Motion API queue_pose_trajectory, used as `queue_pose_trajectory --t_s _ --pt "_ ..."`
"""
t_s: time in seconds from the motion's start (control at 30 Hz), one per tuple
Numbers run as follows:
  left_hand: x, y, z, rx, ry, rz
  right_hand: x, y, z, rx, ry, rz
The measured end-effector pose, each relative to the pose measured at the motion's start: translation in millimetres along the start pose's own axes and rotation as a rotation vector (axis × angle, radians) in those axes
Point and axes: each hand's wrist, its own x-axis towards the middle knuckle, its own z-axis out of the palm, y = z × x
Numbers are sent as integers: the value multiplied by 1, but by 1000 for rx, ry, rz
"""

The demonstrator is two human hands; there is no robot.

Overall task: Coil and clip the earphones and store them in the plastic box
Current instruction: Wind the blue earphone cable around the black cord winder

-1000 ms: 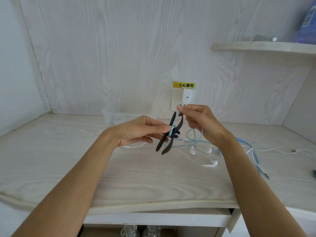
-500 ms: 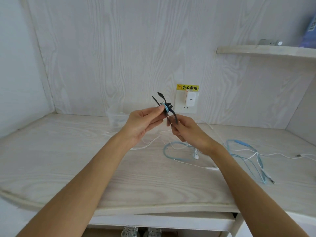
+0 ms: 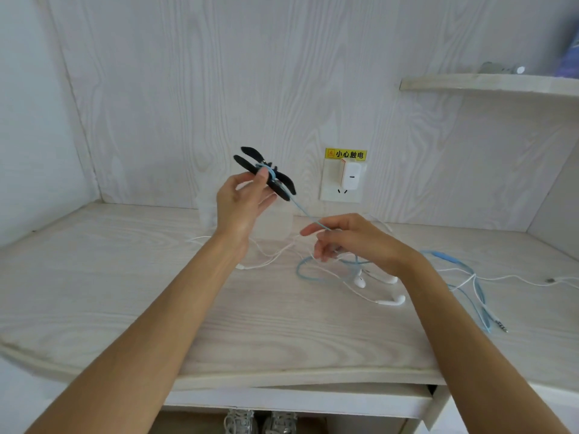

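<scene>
My left hand (image 3: 241, 205) pinches a black winder clip (image 3: 283, 186) raised above the desk, with a few turns of blue earphone cable around its middle. The blue cable (image 3: 302, 211) runs taut down to my right hand (image 3: 354, 242), which holds it between curled fingers. The rest of the blue earphone cable (image 3: 479, 296) lies looped on the desk at right, ending in a jack plug. White earphones (image 3: 391, 300) lie tangled beneath my right hand. A clear plastic box (image 3: 279, 223) stands against the back wall behind my left hand, partly hidden.
A white charger (image 3: 351, 178) sits in a wall socket under a yellow warning label. A shelf (image 3: 488, 84) juts out at upper right. Another white cable (image 3: 557, 280) lies at the far right. The desk's front edge (image 3: 282, 380) is near, with shoes below.
My left hand lifted the clip up and to the left. My right hand dropped away from it to the right, drawing the blue cable taut between them.
</scene>
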Motion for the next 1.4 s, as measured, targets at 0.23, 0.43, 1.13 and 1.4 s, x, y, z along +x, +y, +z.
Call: queue_pose_trajectory --t_s 0.23,0.43,1.13,1.4 --pt "2 -5 -2 155 -20 111 7 19 0 -456 451 -51" --pt "-2 -11 2 242 -120 85 6 -1 31 -98 124 -131" --pt "-20 19 -2 706 -856 -360 -16 -14 -28 531 116 -143" --pt "-23 20 -4 561 -995 -450 -14 -8 -25 615 61 12"
